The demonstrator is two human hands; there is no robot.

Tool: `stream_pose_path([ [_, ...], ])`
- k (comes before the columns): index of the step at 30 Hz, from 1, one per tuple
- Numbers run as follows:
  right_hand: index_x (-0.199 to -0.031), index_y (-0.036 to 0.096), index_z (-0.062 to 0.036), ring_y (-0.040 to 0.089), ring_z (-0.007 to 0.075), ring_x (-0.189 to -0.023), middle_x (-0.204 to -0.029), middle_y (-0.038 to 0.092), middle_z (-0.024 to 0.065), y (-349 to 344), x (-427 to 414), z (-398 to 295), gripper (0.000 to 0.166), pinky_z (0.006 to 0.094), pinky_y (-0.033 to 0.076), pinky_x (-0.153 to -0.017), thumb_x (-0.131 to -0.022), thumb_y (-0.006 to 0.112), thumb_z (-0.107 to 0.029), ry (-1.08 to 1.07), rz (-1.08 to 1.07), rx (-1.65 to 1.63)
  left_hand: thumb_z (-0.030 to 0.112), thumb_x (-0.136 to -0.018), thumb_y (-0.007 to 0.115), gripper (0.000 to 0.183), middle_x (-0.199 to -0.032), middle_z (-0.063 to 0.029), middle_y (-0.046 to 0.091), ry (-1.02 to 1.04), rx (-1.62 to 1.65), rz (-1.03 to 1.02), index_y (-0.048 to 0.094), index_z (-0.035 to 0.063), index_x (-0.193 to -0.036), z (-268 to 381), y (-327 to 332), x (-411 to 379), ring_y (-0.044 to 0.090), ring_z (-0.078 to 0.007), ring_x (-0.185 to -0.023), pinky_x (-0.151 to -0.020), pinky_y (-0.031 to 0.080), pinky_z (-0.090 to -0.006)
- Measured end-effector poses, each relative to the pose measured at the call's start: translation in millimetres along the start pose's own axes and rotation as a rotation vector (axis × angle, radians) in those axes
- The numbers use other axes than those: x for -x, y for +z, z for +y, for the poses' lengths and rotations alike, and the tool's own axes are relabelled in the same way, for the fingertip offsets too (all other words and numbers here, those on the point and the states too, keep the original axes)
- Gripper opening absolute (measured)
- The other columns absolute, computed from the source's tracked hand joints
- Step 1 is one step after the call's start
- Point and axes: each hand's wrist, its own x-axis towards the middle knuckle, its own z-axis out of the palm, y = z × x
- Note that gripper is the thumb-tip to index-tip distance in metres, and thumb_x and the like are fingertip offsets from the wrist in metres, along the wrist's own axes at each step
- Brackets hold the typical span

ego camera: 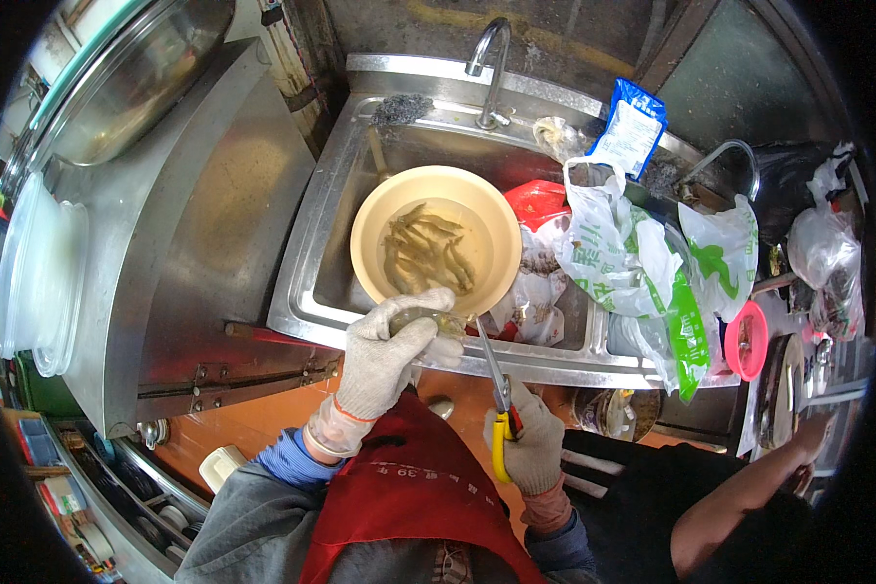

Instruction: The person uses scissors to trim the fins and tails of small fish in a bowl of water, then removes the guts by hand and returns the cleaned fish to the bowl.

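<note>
My left hand [390,350], in a whitish knitted glove, holds a raw shrimp [427,321] over the near rim of a cream plastic basin [363,252]. Several more shrimp [423,252] lie in shallow water inside the basin, which sits in a stainless steel sink [303,292]. My right hand [531,438], gloved as well, grips scissors [504,409] with yellow and red handles. Their blades point up beside the shrimp's right end; whether they touch it I cannot tell.
A chrome faucet [493,73] stands behind the sink, with a steel wool scourer [401,109] at the back left. Plastic bags [613,248] cover the divider and right basin, near a blue packet [631,128] and a pink bowl [746,342]. Another person's arm [730,504] is at the lower right.
</note>
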Motion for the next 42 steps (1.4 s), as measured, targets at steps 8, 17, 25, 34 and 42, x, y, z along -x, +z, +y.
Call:
stream_pose_path([
  [8,-0.12,0.057,-0.0048,0.061,0.018,-0.069,-0.084,0.063,0.0103,-1,0,2,0.05,0.029,0.05,-0.063,-0.072,0.071,-0.004,-0.025,0.025,-0.012,-0.005,-0.09,0.047,0.03,-0.116,-0.0182,0.06,0.053,-0.19,-0.047,0.053,-0.0064,-0.12,0,-6,-2,0.067,-0.0219,-0.087,-0.075,0.057,-0.0301],
  [17,-0.122,0.053,-0.0054,0.063,0.0257,-0.068,-0.083,0.063,0.0134,-2,0,12,0.057,0.0331,0.052,-0.059,-0.07,0.076,-0.01,-0.116,0.088,-0.009,-0.006,-0.087,0.047,0.031,-0.102,-0.0195,0.064,0.072,-0.199,-0.016,0.054,-0.0066,-0.117,3,-1,-6,0.067,-0.0219,-0.079,-0.072,0.057,-0.0305],
  [25,-0.121,0.053,-0.0074,0.063,0.026,-0.067,-0.082,0.063,0.0134,-10,-2,7,0.054,0.0335,0.052,-0.058,-0.071,0.075,-0.011,-0.106,0.05,0.0,-0.008,-0.085,0.047,0.031,-0.101,-0.0212,0.065,0.082,-0.171,-0.019,0.055,-0.0082,-0.116,8,1,-8,0.068,-0.0236,-0.077,-0.071,0.057,-0.0315],
  [34,-0.116,0.059,-0.0043,0.059,0.0145,-0.069,-0.081,0.062,0.0061,-13,0,3,0.044,0.0271,0.048,-0.063,-0.073,0.07,-0.002,-0.022,0.1,-0.081,-0.009,-0.084,0.045,0.032,-0.102,-0.0214,0.064,0.118,-0.215,-0.041,0.056,-0.0084,-0.114,10,-2,-9,0.068,-0.0226,-0.074,-0.069,0.057,-0.0319],
  [42,-0.116,0.058,-0.0039,0.054,0.0076,-0.062,-0.076,0.058,0.0004,-9,3,20,0.042,0.0225,0.045,-0.055,-0.076,0.068,0.0,-0.017,0.12,-0.183,-0.009,-0.084,0.046,0.032,-0.101,-0.0206,0.065,0.15,-0.249,-0.035,0.056,-0.0074,-0.113,12,-3,-11,0.068,-0.022,-0.073,-0.068,0.057,-0.0321],
])
